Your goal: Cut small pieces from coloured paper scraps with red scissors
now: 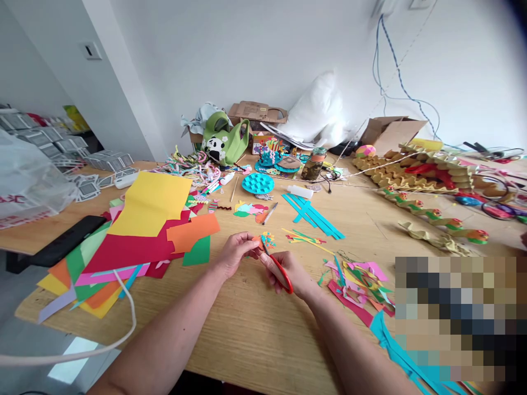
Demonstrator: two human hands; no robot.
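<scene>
Red-handled scissors (289,284) are gripped in my right hand (293,267), their blades pointing up and left. My left hand (234,255) pinches a small piece of orange paper (256,240) beside the blade tips. Whether the blades touch the paper is too small to tell. Just beyond both hands lies a little heap of blue, yellow and orange paper snippets (269,238). Thin yellow and red paper strips (302,237) lie a bit to the right. Farther back are long blue paper strips (315,216), a pen (270,213) and colourful paper cutouts (248,209).
Coloured paper sheets (140,249) are piled at left, with a white cable (132,312) nearby. Paper scraps (362,282) lie at right. Behind stand a blue decorated disc (257,184), a white bottle (300,191), a jar (313,164), a green panda bag (226,142) and egg cartons (387,174).
</scene>
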